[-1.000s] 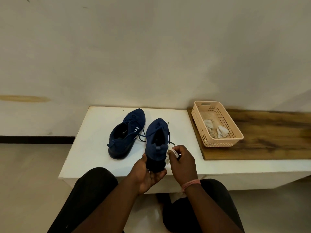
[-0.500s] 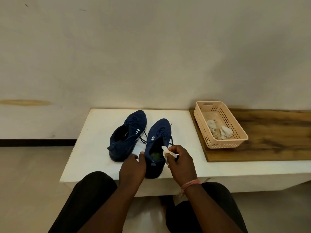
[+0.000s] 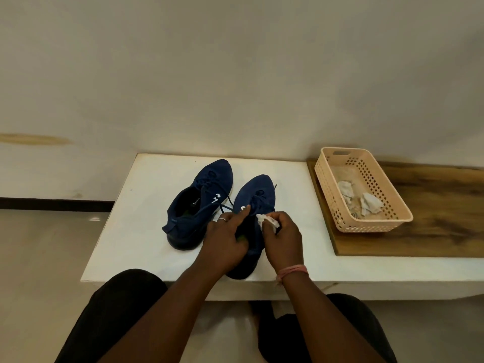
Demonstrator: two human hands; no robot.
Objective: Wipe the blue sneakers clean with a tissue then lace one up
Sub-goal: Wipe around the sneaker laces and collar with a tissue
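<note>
Two dark blue sneakers lie on a white table (image 3: 146,205). The left sneaker (image 3: 199,203) rests untouched, toe toward the wall. The right sneaker (image 3: 258,195) lies flat beside it, heel at the table's front edge. My left hand (image 3: 225,239) grips the right sneaker at its collar, fingers over the opening. My right hand (image 3: 284,239) holds a crumpled white tissue (image 3: 267,221) against the sneaker's right side near the collar. Loose dark laces show between the two shoes.
A peach perforated basket (image 3: 366,226) with several crumpled used tissues (image 3: 360,200) stands on a wooden board (image 3: 432,226) to the right. A plain wall rises behind the table. My knees in black trousers sit below the front edge.
The right sneaker has gone from being lifted at the heel to lying flat on the table. My left hand has moved from under the heel to the collar. The tissue stays at the shoe's right side.
</note>
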